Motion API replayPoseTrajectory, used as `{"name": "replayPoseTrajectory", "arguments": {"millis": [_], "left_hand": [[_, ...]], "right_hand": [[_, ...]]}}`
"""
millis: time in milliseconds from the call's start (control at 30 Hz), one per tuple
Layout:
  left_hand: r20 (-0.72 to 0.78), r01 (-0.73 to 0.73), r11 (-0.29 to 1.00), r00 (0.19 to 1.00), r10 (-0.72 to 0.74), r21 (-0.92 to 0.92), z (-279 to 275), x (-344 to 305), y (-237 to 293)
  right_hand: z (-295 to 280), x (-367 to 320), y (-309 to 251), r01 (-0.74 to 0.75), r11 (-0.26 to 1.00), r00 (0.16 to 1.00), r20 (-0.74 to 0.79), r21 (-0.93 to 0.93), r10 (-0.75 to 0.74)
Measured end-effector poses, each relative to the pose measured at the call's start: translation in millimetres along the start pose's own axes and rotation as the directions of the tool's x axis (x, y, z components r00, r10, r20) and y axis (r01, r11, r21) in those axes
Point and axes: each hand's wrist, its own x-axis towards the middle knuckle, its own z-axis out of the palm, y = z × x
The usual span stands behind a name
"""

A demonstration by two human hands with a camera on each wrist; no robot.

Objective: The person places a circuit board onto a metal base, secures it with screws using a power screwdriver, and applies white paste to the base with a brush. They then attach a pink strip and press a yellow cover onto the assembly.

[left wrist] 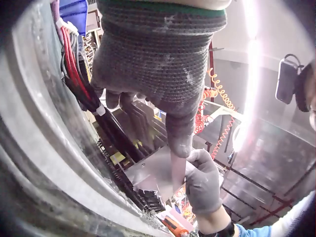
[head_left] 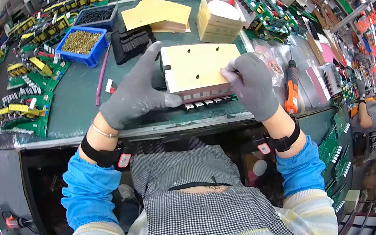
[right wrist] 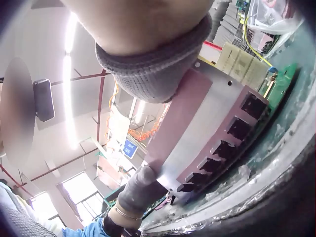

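Three spots (head_left: pixel 197 76) dot the block (head_left: pixel 209 64) in head view alone; left grip (head_left: pixel 137 93) spread, right grip (head_left: pixel 253 85) unclear.

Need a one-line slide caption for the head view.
Gloved left hand and right hand at a yellow-topped block on a green workbench, near a blue tray of brass-coloured parts.

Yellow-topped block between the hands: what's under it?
Below the near side of the yellow-topped block, a row of black-and-white parts shows. The block covers the rest, so what lies farther beneath can't be seen.
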Motion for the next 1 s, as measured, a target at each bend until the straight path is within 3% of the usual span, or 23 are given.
{"name": "replayPoseTrajectory", "arguments": {"millis": [33, 133, 200, 233, 267, 300, 333, 400, 433, 533, 600, 633, 667, 700, 733, 767, 800, 867, 900, 1000], "left_hand": [[-0.007, -0.01, 1.0, 1.0, 0.01, -0.009, -0.3, -0.7, 0.2], [0.016, 0.002, 0.988, 1.0, 0.0, -0.156, 1.2, 7.0, 19.2], [-0.007, -0.065, 0.995, 0.998, 0.065, 0.074, -2.2, 4.0, 25.4], [-0.041, -0.228, 0.941, 0.968, 0.246, 0.248, -1.9, 4.9, 20.8], [-0.021, -0.247, 0.858, 0.958, 0.287, 0.451, -11.6, 1.8, 23.1], [-0.151, -0.216, 0.971, 0.961, 0.231, 0.107, 3.7, 2.7, 41.4], [-0.191, -0.263, 0.958, 0.94, 0.282, 0.119, 3.8, 1.2, 43.6], [-0.223, -0.312, 0.95, 0.928, 0.3, -0.021, 14.7, -2.7, 63.4], [-0.159, -0.289, 0.955, 0.948, 0.275, -0.072, 20.1, -0.6, 73.5], [0.082, -0.202, 0.961, 0.972, 0.22, -0.187, 51.4, 3.8, 101.2], [0.239, -0.112, 0.965, 0.956, 0.17, -0.238, 76.3, 13.9, 113.5], [0.299, -0.097, 0.931, 0.931, 0.21, -0.352, 92.5, 19.9, 119.9], [0.304, -0.109, 0.941, 0.929, 0.21, -0.319, 104.0, 26.5, 121.8], [0.256, -0.199, 0.961, 0.935, 0.245, -0.191, 111.1, 33.2, 123.4], [0.239, -0.525, 0.825, 0.845, 0.478, 0.209, 105.4, 46.1, 130.3], [0.202, -0.62, 0.68, 0.779, 0.593, 0.392, 101.3, 59.1, 130.8], [0.141, -0.578, 0.605, 0.777, 0.614, 0.548, 94.8, 65.4, 136.9], [0.061, -0.493, 0.53, 0.769, 0.636, 0.69, 75.0, 82.6, 126.1], [0.109, -0.467, 0.522, 0.81, 0.576, 0.714, 66.4, 88.1, 120.8], [0.226, -0.429, 0.485, 0.878, 0.422, 0.762, 55.4, 95.8, 105.9]], "right_hand": [[-4.4, 2.4, -2.5, 0.011, 1.0, 1.0, 0.002, 0.023, -0.011], [-26.7, 6.3, 2.4, 0.082, 0.993, 0.951, -0.304, 0.09, -0.051], [-46.0, -12.8, 10.3, -0.007, 0.985, 0.921, -0.384, 0.172, 0.073], [-55.2, -29.4, 5.3, -0.108, 0.952, 0.897, -0.385, 0.287, 0.218], [-60.4, -44.8, 1.3, -0.19, 0.898, 0.85, -0.392, 0.396, 0.352], [-63.5, -63.7, 9.1, -0.218, 0.882, 0.841, -0.378, 0.417, 0.387], [-64.1, -87.0, 19.4, -0.245, 0.862, 0.836, -0.353, 0.444, 0.42], [-68.7, -134.6, 17.3, -0.394, 0.497, 0.674, -0.124, 0.773, 0.728], [-71.1, -158.1, 18.7, -0.397, 0.276, 0.532, -0.026, 0.875, 0.846], [-99.8, -224.0, 7.4, -0.375, -0.048, 0.11, 0.096, 0.926, 0.989], [-124.8, -257.6, -8.3, -0.335, 0.16, 0.053, -0.151, 0.929, 0.987], [-136.0, -285.6, -3.1, -0.101, 0.154, 0.197, -0.132, 0.983, 0.972], [-148.3, -300.2, -2.8, -0.021, 0.185, 0.189, -0.178, 0.982, 0.966], [-150.3, -300.1, -9.2, -0.05, 0.334, 0.159, -0.323, 0.941, 0.933], [-145.6, -316.9, -4.8, -0.206, 0.47, 0.123, -0.454, 0.858, 0.882], [-137.7, -315.9, -6.2, -0.307, 0.488, -0.022, -0.519, 0.817, 0.855], [-132.5, -313.6, -8.1, -0.415, 0.49, -0.163, -0.593, 0.766, 0.789], [-120.9, -322.2, -7.3, -0.393, 0.418, -0.309, -0.545, 0.819, 0.779], [-114.4, -327.6, -4.9, -0.292, 0.38, -0.381, -0.471, 0.878, 0.795], [-109.5, -353.5, -0.9, -0.175, 0.352, -0.38, -0.393, 0.92, 0.837]]}}
